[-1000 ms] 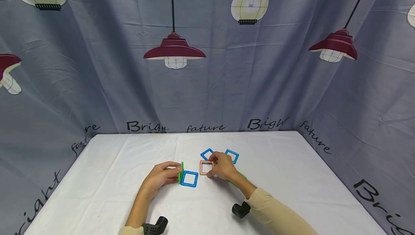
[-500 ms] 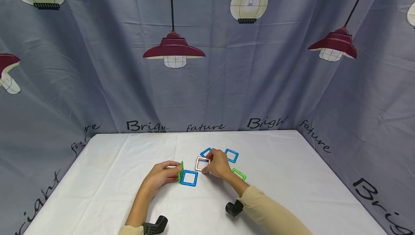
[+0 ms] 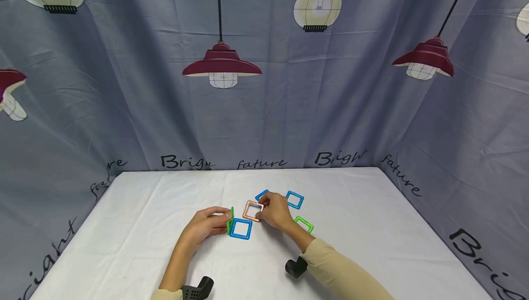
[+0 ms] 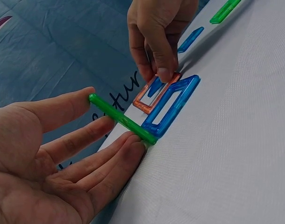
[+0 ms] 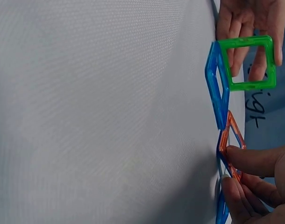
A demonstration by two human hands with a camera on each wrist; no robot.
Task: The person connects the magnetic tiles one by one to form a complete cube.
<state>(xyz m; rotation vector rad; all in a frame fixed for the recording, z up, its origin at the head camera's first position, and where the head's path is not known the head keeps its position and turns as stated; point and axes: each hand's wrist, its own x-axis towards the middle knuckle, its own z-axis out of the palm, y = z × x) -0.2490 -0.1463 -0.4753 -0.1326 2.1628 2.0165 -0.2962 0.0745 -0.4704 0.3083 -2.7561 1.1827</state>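
My left hand (image 3: 205, 224) holds a green square frame (image 3: 230, 219) upright on its edge, thumb on its top corner and fingers at its base (image 4: 123, 119). A blue square frame (image 3: 241, 229) lies flat against the green one's foot (image 4: 173, 105). My right hand (image 3: 274, 210) pinches an orange square frame (image 3: 253, 210) by its far side. The orange frame (image 4: 147, 100) is tilted, with its near edge close to the blue frame's far edge. The right wrist view shows the green frame (image 5: 247, 63), the blue frame (image 5: 217, 91) and the orange frame (image 5: 231, 135) in a row.
Two more blue frames (image 3: 261, 195) (image 3: 295, 200) lie beyond my right hand, and another green frame (image 3: 304, 223) lies flat beside my right wrist. The white table (image 3: 124, 226) is walled in by grey printed curtains.
My right hand has lifted the orange frame and carried it left towards the flat blue frame, uncovering the green frame by my wrist. The left hand has stayed in place.
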